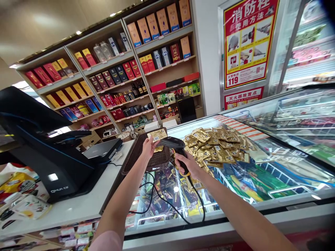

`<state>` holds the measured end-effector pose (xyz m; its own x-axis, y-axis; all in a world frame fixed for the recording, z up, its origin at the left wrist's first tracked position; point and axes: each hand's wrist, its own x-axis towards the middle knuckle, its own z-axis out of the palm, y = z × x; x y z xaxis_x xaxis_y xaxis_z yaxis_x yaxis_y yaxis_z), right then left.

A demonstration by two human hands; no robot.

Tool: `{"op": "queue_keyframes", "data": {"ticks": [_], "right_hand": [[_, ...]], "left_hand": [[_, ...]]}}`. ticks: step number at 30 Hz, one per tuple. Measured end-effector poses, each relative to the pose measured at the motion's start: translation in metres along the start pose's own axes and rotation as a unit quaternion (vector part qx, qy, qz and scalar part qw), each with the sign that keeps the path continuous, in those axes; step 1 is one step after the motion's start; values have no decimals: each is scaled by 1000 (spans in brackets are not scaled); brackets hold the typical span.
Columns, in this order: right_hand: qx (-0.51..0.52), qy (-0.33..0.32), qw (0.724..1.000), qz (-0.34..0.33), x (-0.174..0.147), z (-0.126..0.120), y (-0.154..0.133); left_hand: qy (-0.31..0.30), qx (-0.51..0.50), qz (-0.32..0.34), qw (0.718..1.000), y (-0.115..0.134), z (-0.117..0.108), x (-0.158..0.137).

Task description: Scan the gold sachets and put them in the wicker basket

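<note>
My left hand (148, 147) pinches a gold foil packet (158, 134) by its left edge, with a printed label facing up. My right hand (188, 165) is wrapped round the grip of a black handheld barcode scanner (173, 142), whose head points left toward the packet. Below the packet sits a brown woven basket (131, 158) with another gold packet inside. Right of the scanner, a large heap of gold packets (222, 144) lies on the glass freezer top. A black cable (200, 198) hangs from the scanner's handle and loops over the glass.
A black point-of-sale terminal (65, 167) stands on the white counter (75, 212) at left. The glass-topped freezer (162, 223) holds bagged goods. Shelves (136, 52) of boxes and bottles line the back wall, beside a red fire-hydrant poster (248, 45).
</note>
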<state>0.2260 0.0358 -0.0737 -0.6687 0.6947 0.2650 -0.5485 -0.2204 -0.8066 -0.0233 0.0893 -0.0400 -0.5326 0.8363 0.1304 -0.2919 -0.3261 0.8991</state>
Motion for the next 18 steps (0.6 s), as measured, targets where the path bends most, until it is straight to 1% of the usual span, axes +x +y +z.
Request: {"op": "queue_keyframes", "data": {"ticks": [5,9,18], "right_hand": [[-26,-14,1000,-10,0,1,0],[-30,-13,999,-8,0,1,0],[-59,-23,998,-2,-2,2,-4]], "left_hand": [[3,-2,5,1000,3,0,-2],[11,1,4,1000,4,-1,-2],[24,14,-6,1000,2,-11,-1]]}}
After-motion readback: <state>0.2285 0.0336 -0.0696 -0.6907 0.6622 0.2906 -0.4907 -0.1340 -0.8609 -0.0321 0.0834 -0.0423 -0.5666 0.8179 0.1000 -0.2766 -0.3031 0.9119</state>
